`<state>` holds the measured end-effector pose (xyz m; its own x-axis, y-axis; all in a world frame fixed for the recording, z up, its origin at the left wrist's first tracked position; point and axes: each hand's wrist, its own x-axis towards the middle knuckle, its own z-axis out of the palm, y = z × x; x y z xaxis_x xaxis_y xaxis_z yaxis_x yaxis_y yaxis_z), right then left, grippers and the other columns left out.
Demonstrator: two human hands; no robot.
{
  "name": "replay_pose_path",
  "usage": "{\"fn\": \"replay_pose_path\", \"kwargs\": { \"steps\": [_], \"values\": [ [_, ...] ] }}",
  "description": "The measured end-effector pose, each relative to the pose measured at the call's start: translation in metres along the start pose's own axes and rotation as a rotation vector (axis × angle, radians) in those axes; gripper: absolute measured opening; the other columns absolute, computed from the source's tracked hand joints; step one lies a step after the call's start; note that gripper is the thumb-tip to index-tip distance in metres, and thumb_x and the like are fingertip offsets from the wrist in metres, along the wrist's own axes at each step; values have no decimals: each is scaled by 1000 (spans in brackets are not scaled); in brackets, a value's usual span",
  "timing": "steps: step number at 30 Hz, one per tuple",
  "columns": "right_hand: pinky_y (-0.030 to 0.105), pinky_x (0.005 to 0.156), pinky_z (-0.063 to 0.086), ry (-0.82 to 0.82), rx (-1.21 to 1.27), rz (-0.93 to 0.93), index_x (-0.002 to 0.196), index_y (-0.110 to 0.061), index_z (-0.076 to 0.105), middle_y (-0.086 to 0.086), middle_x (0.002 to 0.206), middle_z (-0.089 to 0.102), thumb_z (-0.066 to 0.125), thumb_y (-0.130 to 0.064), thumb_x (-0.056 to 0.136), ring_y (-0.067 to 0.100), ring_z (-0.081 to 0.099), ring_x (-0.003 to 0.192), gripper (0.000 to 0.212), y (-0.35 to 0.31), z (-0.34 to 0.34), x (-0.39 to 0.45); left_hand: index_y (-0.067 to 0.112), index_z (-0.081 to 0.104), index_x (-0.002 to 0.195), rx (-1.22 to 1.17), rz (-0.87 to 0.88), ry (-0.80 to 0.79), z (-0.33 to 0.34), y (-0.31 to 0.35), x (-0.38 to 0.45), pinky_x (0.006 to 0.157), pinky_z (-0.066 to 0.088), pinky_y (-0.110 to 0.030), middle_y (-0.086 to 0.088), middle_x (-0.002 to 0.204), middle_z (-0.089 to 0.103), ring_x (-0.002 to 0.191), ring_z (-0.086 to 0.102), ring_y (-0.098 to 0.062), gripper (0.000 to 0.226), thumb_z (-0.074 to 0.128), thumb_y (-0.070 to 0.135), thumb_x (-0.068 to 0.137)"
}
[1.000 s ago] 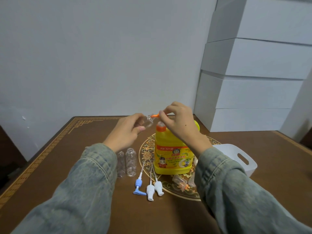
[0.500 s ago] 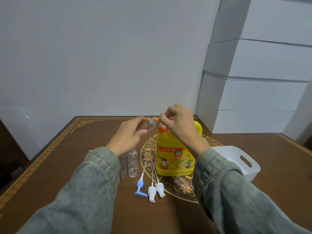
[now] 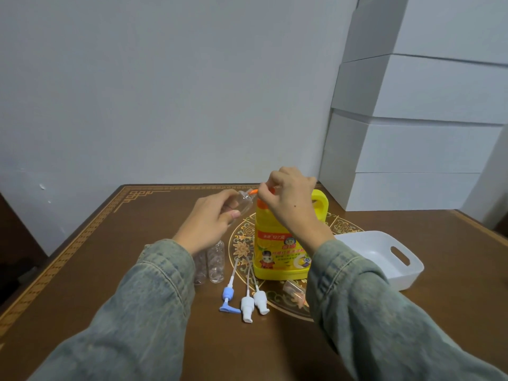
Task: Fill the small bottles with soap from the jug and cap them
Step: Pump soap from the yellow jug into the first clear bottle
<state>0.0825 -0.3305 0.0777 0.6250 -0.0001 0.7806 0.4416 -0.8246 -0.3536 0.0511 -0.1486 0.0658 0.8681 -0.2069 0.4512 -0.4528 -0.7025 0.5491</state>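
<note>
Head view: left hand point(image 3: 211, 224), raised over the table point(image 3: 82, 284), fingers curled round a small clear plastic bottle point(image 3: 242, 203) held tilted, its neck pointing right. Right hand point(image 3: 288, 199), raised above the jug, fingertips pinched on a small orange cap piece point(image 3: 253, 191) at the bottle's mouth; whether it is seated on the neck cannot be told. Both hands close together, sleeves of faded denim.

Large yellow plastic soap jug point(image 3: 283, 251), upright on the table's round gold ornament, orange collar at its neck, printed label facing the camera, handle at its right shoulder.

Two clear small bottles point(image 3: 215, 264), upright, uncapped, side by side just left of the jug, partly hidden by the left sleeve; they look empty.

Three pump tops lying flat in front of the jug: one blue point(image 3: 229, 299), two white point(image 3: 253, 303), dip tubes pointing away.

One clear bottle point(image 3: 295, 291) lying on its side, partly under the right sleeve.

White plastic handled bin point(image 3: 395, 259), right of the jug.

White stacked boxes point(image 3: 417, 133), far right.
</note>
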Motion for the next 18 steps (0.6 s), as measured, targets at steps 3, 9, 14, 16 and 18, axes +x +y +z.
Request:
{"fn": "replay_pose_path", "kwargs": {
  "steps": [3, 9, 14, 16, 18],
  "values": [
    [33, 65, 10, -19, -9, -6, 60, -22, 54, -12, 65, 47, 66, -29, 82, 10, 43, 80, 26, -1, -10, 14, 20, 56, 126, -4, 12, 15, -6, 6, 6, 87, 38, -17, 4, 112, 65, 101, 59, -7, 36, 62, 15, 91],
    [33, 67, 18, 27, 91, 27, 58, -21, 51, -11, 65, 44, 67, -24, 83, 14, 47, 70, 30, 0, -2, 5, 19, 56, 126, 11, 20, 11, -7, 6, 7, 89, 38, -19, 6, 113, 64, 102, 57, -7, 36, 63, 17, 91],
    [43, 57, 41, 71, 150, -33, 58, -24, 42, -9, 61, 36, 69, -14, 78, 12, 39, 56, 35, -1, 6, -6, 19, 56, 128, -5, -6, 9, 1, -2, -1, 93, 42, -22, 4, 114, 66, 103, 59, -7, 40, 65, 16, 89],
    [41, 57, 41, 44, 137, -61, 58, -23, 43, -9, 62, 36, 68, -14, 80, 13, 39, 56, 34, 0, 4, -1, 19, 56, 129, -16, -6, 16, 0, -1, 1, 97, 45, -27, 3, 113, 67, 104, 61, -9, 41, 65, 16, 89],
    [35, 58, 38, 19, 112, -85, 58, -20, 47, -8, 62, 37, 68, -16, 82, 14, 40, 57, 32, -1, -1, 6, 18, 55, 129, -11, -4, 24, -5, 3, 5, 96, 44, -25, 2, 114, 67, 104, 61, -10, 41, 65, 17, 89]
  ]
}}
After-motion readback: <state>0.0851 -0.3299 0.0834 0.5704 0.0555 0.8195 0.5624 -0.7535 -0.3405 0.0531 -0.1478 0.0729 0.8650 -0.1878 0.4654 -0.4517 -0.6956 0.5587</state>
